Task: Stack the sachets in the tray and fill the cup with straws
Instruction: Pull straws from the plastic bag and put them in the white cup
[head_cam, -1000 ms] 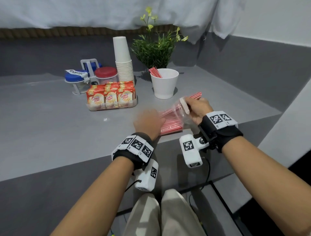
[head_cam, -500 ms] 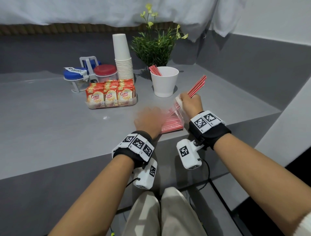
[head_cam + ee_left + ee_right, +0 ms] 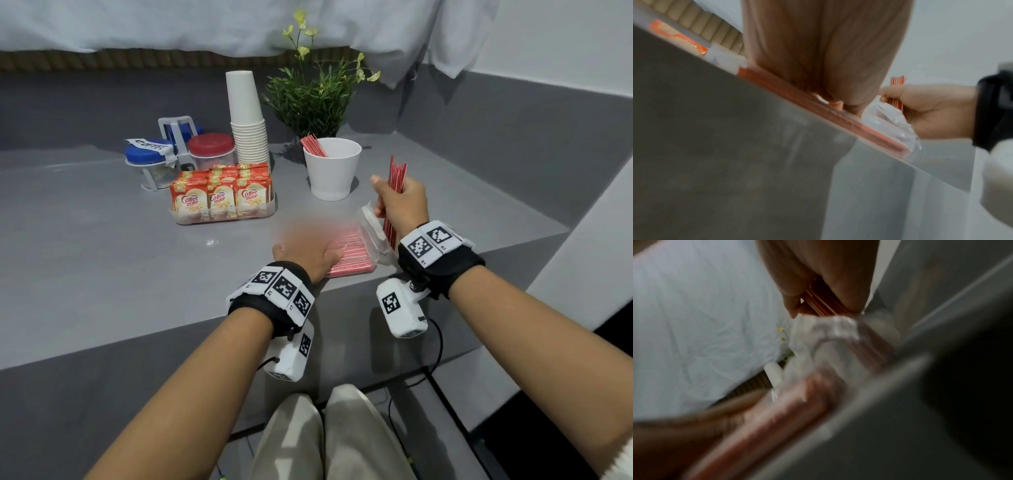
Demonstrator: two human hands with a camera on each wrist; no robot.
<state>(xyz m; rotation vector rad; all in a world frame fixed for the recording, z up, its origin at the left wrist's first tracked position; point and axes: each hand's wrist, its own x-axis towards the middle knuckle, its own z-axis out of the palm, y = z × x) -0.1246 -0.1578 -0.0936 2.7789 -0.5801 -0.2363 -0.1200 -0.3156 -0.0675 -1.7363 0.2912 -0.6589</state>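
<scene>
My right hand [image 3: 399,202] grips a bundle of red straws [image 3: 396,178], held nearly upright just right of the white cup [image 3: 332,171], which has a few red straws [image 3: 313,145] in it. The same bundle of straws [image 3: 897,81] shows in the left wrist view, and again as straws [image 3: 819,302] between thumb and fingers in the right wrist view. My left hand [image 3: 305,246] lies flat on the clear bag of straws [image 3: 352,255] at the table's near edge; it is blurred. The clear tray [image 3: 222,216] holds rows of upright orange sachets [image 3: 219,197].
Behind the tray stand a stack of white paper cups [image 3: 246,120], a rack with blue-lidded [image 3: 145,154] and red-lidded jars [image 3: 210,145], and a green plant [image 3: 311,99]. The grey table [image 3: 85,240] ends in a front edge just under my wrists.
My right hand has pulled the straw bundle out of the bag, raised it and turned it from slanted to nearly upright beside the cup. My left hand stays on the bag.
</scene>
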